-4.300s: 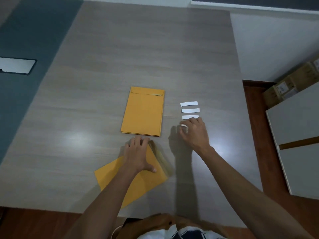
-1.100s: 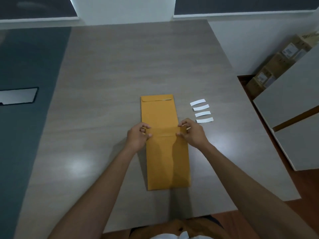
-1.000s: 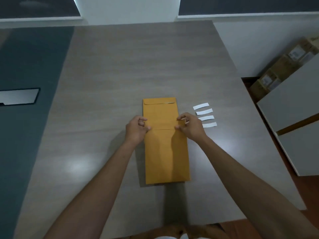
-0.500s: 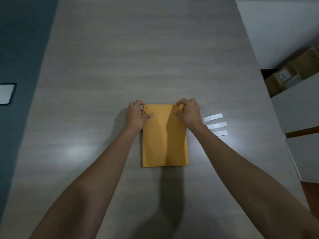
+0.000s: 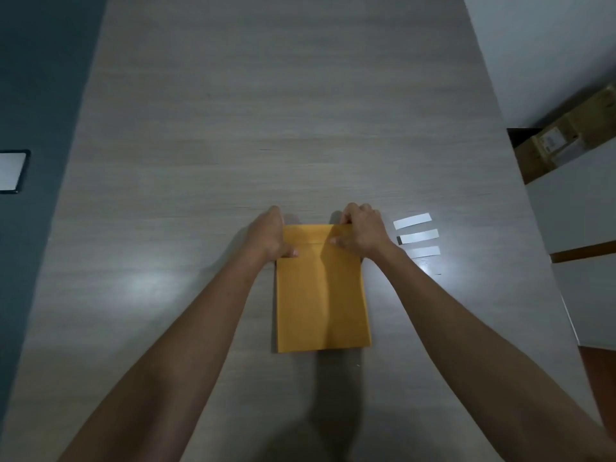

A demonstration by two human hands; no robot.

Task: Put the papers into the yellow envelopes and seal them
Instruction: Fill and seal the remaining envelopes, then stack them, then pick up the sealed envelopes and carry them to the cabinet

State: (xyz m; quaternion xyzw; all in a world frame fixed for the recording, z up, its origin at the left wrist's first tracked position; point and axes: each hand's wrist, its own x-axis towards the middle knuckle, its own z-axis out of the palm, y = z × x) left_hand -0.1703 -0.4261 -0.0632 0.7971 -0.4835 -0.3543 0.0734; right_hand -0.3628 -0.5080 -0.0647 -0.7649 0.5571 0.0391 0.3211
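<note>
- A person's left hand (image 5: pixel 270 235) and right hand (image 5: pixel 361 231) grip the far corners of a yellow envelope (image 5: pixel 321 295) lying flat on the table (image 5: pixel 233 128), thumbs pressed on the folded flap (image 5: pixel 311 233) and fingers curled over the top edge.
- The flap lies folded down, its lower edge a thin line running between the two thumbs; by the look of it, the sealing of this envelope is in its closing stage, the flap being pressed flat.
- No loose papers show anywhere in view, so whether the sheets are inside cannot be told from here.
- Only one envelope outline is clear; whether others lie stacked beneath it cannot be told either, leaving the count of what remains open.
- White strips (image 5: pixel 412 221) lie in a short column just beyond the right hand's outer side, well clear of the envelope; their purpose is not evident.
- The envelope is mustard-yellow, plain and unmarked, upright to the person, its near half stretching back between the forearms, a soft shadow down its middle.
</note>
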